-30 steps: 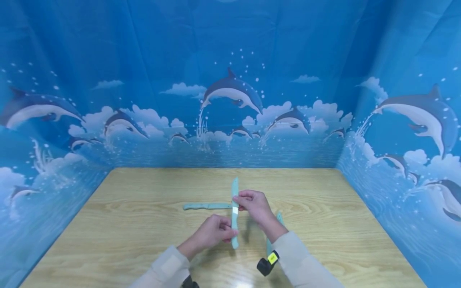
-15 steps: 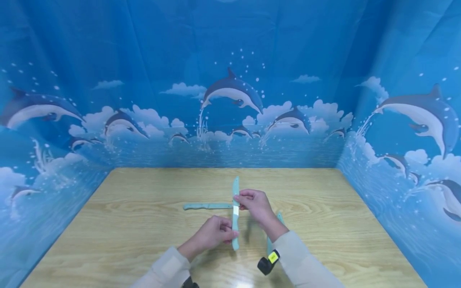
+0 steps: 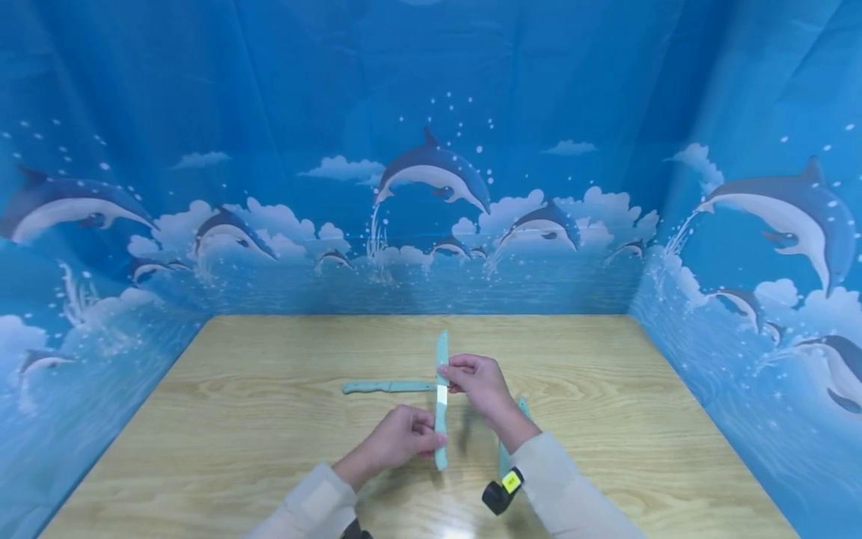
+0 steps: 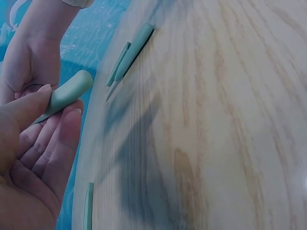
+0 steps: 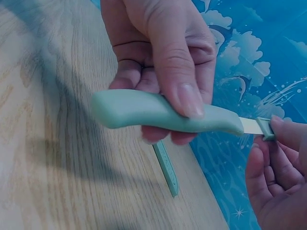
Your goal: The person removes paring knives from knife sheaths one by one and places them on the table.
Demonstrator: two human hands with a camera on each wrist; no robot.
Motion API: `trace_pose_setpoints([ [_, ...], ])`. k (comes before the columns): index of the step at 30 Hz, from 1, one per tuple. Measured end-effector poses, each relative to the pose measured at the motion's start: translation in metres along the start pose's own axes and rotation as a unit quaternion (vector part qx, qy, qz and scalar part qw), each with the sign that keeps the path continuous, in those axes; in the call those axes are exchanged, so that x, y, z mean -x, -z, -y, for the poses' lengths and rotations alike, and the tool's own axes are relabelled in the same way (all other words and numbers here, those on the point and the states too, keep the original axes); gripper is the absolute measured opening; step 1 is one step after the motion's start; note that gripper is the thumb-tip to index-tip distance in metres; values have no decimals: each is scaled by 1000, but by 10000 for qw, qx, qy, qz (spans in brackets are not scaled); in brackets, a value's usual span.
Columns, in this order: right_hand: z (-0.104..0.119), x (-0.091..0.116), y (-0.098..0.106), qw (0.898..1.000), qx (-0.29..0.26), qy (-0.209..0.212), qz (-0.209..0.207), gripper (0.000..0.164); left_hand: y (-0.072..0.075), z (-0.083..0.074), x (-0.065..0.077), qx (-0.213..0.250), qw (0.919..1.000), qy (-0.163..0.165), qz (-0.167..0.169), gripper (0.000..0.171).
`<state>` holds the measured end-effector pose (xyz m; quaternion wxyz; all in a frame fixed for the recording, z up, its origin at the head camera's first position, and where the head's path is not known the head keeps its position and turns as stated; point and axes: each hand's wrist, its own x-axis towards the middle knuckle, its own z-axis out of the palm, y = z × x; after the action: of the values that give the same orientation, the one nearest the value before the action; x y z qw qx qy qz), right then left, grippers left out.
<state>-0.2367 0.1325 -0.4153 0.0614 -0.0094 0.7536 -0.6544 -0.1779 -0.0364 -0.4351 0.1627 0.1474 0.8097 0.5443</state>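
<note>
Dolphin-printed cloth (image 3: 303, 75) walls in the wood-grain tabletop (image 3: 283, 442), and above its middle I see a pale-green knife (image 3: 441, 416) held between two hands. The left hand (image 3: 402, 436) grips its handle and the right hand (image 3: 480, 383) pinches its sheath (image 3: 442, 348), a strip of pale blade (image 3: 441, 394) bare between. Should the sheath jerk free under too hard a pull, that edge might nick a finger; a lowered forearm could knock the green piece (image 3: 503, 458) half hidden by the right sleeve (image 3: 566, 483).

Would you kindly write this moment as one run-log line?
left hand: pinches green handle | right hand: pinches sheath | white blade: strip showing between handle and sheath | second green knife: lying on wooden table
</note>
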Motion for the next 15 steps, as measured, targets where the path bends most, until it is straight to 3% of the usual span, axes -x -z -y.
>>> trace_pose_setpoints([
  [15,-2,-4,1,9999,101,11,4,26,-1,-1,2,-47,10000,32,-1,8],
])
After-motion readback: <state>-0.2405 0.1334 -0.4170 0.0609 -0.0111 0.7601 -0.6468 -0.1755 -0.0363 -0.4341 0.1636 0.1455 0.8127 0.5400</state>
